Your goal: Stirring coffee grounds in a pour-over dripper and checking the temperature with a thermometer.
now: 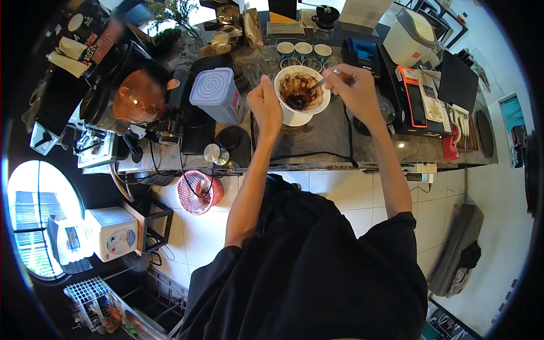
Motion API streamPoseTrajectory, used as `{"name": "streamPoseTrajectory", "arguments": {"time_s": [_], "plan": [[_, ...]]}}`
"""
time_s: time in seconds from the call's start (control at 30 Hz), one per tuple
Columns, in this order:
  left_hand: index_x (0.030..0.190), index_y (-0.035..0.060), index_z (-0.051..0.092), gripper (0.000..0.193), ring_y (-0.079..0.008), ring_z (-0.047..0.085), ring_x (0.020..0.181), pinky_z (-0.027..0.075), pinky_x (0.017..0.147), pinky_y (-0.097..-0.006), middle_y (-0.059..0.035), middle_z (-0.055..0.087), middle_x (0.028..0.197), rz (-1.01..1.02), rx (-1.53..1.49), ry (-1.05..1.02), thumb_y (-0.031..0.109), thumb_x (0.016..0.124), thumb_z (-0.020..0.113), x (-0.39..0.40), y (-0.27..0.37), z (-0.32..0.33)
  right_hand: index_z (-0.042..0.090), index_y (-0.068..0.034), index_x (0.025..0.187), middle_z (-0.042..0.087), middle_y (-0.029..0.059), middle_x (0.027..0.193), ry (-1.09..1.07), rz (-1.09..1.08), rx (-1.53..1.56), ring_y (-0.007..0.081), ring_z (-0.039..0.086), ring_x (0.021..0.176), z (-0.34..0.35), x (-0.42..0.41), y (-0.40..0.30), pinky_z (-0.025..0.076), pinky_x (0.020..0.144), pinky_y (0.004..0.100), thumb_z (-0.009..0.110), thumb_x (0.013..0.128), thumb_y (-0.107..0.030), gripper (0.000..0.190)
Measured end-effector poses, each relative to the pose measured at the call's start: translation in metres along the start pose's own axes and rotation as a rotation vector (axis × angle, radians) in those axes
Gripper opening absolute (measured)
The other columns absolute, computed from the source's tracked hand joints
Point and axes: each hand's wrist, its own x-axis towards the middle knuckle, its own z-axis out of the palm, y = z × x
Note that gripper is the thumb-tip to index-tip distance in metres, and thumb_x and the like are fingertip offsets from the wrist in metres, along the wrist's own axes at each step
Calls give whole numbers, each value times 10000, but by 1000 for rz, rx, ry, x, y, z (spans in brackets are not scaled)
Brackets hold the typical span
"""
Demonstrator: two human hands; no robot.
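A white coffee dripper stands before me on the counter, its base over what looks like a glass vessel. Inside its paper filter are dark wet coffee grounds, with more clinging to the walls. My left hand is closed at the dripper's left side; the part it grips is hidden behind my fingers. Between the fingers of my right hand is a thin spoon or stirrer, reaching down into the filter. Its lower end is hidden in the grounds. A dark cloth mat lies beneath the vessel.
Several cups and glasses stand just behind the dripper. To the left are a lidded plastic container, a coffee grinder and an espresso machine. A payment terminal lies right. Below the counter sits a pink basket.
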Motion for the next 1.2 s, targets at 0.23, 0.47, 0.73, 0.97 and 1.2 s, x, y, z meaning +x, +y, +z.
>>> {"name": "streamPoseTrajectory", "arguments": {"time_s": [0.23,0.47,0.73,0.97,1.2], "plan": [[546,30,368,529,-29,290,517,214,462,-287,64,385,510,-5,-5,29,232,1025,468,2,0,0,700,21,931,646,51,682,84,-274,-186,75,517,587,-13,5,-38,431,559,238,670,893,-159,187],[534,47,442,540,-19,345,504,243,469,-258,58,451,520,-12,-3,2,274,1022,469,2,6,4,689,24,922,678,123,766,-84,-322,-280,191,608,613,-4,-6,-33,482,600,300,671,864,-123,158],[526,38,428,546,-19,330,507,228,462,-263,61,439,514,50,62,-17,265,1021,477,0,3,1,686,24,909,658,115,737,48,-388,-327,182,581,595,-7,0,-47,471,588,295,673,861,-112,145],[569,-4,386,517,-49,286,535,220,467,-314,46,348,519,38,91,10,228,1026,454,-4,2,2,682,29,884,616,144,657,-29,-264,-223,199,570,542,14,-6,-28,448,550,318,660,860,-155,187],[565,-1,372,519,-49,273,526,200,461,-322,44,324,512,61,34,46,231,1020,463,-5,3,-1,697,31,898,657,29,675,-71,-32,-45,38,520,599,7,-4,-3,413,551,213,653,899,-161,198]]}}
